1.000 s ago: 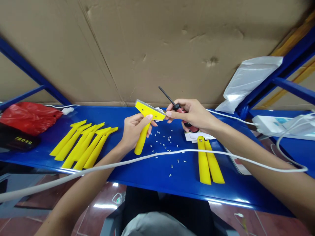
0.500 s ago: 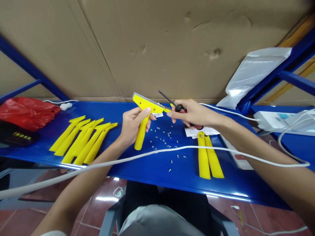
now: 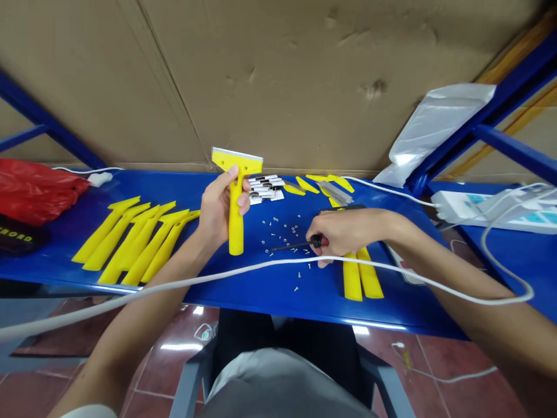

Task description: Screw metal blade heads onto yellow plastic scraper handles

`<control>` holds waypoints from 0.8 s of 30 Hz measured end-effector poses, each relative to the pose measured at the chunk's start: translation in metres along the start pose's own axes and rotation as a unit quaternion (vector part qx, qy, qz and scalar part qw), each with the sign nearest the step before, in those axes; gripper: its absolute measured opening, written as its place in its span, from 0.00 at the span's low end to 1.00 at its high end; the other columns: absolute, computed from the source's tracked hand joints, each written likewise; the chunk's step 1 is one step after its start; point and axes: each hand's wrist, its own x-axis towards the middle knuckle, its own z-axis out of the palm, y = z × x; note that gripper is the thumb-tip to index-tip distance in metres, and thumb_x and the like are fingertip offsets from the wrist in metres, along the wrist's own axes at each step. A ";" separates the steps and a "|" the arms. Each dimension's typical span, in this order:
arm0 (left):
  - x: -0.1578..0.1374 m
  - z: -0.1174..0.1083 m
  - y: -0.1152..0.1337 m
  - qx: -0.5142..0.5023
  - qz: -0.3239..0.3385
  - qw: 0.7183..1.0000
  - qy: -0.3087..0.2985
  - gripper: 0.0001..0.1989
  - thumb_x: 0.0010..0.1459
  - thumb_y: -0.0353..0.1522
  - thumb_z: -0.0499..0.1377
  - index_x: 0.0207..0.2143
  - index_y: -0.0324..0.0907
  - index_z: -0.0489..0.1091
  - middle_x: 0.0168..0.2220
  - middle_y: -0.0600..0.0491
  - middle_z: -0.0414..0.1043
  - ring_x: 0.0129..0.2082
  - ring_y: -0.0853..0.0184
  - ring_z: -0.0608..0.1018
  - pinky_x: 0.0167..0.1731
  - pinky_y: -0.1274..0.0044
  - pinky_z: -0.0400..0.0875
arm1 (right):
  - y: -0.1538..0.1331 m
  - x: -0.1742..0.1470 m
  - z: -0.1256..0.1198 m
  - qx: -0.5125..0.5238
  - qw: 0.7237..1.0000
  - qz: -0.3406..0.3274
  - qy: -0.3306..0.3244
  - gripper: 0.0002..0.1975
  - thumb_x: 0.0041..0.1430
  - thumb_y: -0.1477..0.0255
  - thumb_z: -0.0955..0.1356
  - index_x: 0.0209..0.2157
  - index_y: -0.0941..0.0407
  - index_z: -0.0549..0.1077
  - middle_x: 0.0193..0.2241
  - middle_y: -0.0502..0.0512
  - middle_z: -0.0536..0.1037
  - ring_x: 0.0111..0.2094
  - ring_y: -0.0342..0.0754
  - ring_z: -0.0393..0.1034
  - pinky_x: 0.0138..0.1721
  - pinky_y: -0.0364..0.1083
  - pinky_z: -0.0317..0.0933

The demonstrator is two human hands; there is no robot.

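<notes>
My left hand (image 3: 220, 203) is closed round the neck of a yellow scraper (image 3: 236, 226), held upright with its metal-edged head at the top. Closed on the handle of a screwdriver (image 3: 288, 245), my right hand (image 3: 337, 231) is low over the table, the shaft pointing left across small screws and nuts (image 3: 296, 232). The screwdriver's tip is near the loose hardware; whether it touches any is unclear. Two yellow handles (image 3: 361, 278) lie just below my right hand, partly covered by it.
Several yellow scraper handles (image 3: 134, 244) lie at left on the blue table (image 3: 243, 284). Behind the hardware are white packets (image 3: 265, 188), yellow plates (image 3: 307, 184) and metal strips (image 3: 336, 193). A white cable (image 3: 209, 283) crosses in front of my arms. A power strip (image 3: 500, 212) is at right.
My right hand has come away from the scraper's head and down to the loose screws, still with the screwdriver. My left hand has shifted left and turned the scraper more upright.
</notes>
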 end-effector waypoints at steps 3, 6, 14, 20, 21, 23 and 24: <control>0.001 0.000 -0.001 -0.015 0.005 1.000 -0.007 0.15 0.68 0.41 0.68 0.33 0.42 0.72 0.29 0.55 0.75 0.18 0.77 0.69 0.17 0.83 0.66 | -0.014 -0.004 0.010 -0.032 0.999 0.007 -0.004 0.12 0.60 0.66 0.77 0.29 0.54 0.74 0.25 0.48 0.76 0.25 0.45 0.65 0.29 0.47 0.53; 0.002 -0.002 -0.005 -0.028 0.011 0.999 -0.024 0.15 0.65 0.42 0.70 0.34 0.42 0.74 0.30 0.55 0.76 0.19 0.77 0.70 0.17 0.83 0.67 | -0.022 -0.005 0.020 -0.035 0.999 0.021 0.011 0.04 0.61 0.73 0.73 0.31 0.54 0.76 0.29 0.52 0.81 0.28 0.47 0.70 0.31 0.48 0.53; 0.005 -0.005 -0.018 -0.028 -0.009 0.999 -0.030 0.14 0.62 0.41 0.71 0.34 0.40 0.75 0.31 0.53 0.77 0.21 0.76 0.71 0.18 0.82 0.67 | -0.014 -0.016 0.020 -0.023 0.998 0.016 0.050 0.05 0.66 0.69 0.70 0.37 0.54 0.80 0.32 0.52 0.80 0.30 0.48 0.68 0.34 0.47 0.57; 0.003 -0.005 -0.026 -0.035 -0.054 0.998 -0.024 0.14 0.62 0.39 0.73 0.35 0.38 0.77 0.32 0.54 0.77 0.23 0.77 0.72 0.19 0.83 0.68 | -0.009 -0.016 0.023 0.004 0.998 0.016 0.062 0.07 0.67 0.68 0.70 0.40 0.55 0.80 0.34 0.52 0.80 0.32 0.49 0.71 0.37 0.47 0.60; 0.003 -0.005 -0.027 -0.033 -0.062 0.997 -0.021 0.14 0.62 0.39 0.73 0.35 0.38 0.77 0.32 0.54 0.77 0.23 0.77 0.72 0.19 0.83 0.68 | -0.009 -0.015 0.025 0.003 0.998 0.016 0.061 0.06 0.67 0.68 0.70 0.40 0.55 0.80 0.34 0.53 0.81 0.32 0.49 0.71 0.37 0.47 0.59; 0.004 -0.005 -0.029 -0.028 -0.072 0.997 -0.018 0.14 0.61 0.39 0.73 0.36 0.38 0.77 0.32 0.54 0.77 0.23 0.77 0.72 0.20 0.83 0.68 | -0.008 -0.012 0.027 0.003 0.998 0.018 0.062 0.06 0.67 0.68 0.70 0.40 0.55 0.80 0.34 0.53 0.81 0.32 0.49 0.71 0.37 0.47 0.59; 0.004 -0.006 -0.030 -0.026 -0.073 0.997 -0.018 0.15 0.61 0.39 0.73 0.36 0.37 0.77 0.32 0.54 0.77 0.23 0.77 0.72 0.20 0.83 0.68 | -0.008 -0.011 0.027 0.005 0.998 0.023 0.063 0.06 0.67 0.68 0.71 0.40 0.55 0.79 0.34 0.53 0.80 0.32 0.49 0.70 0.36 0.47 0.59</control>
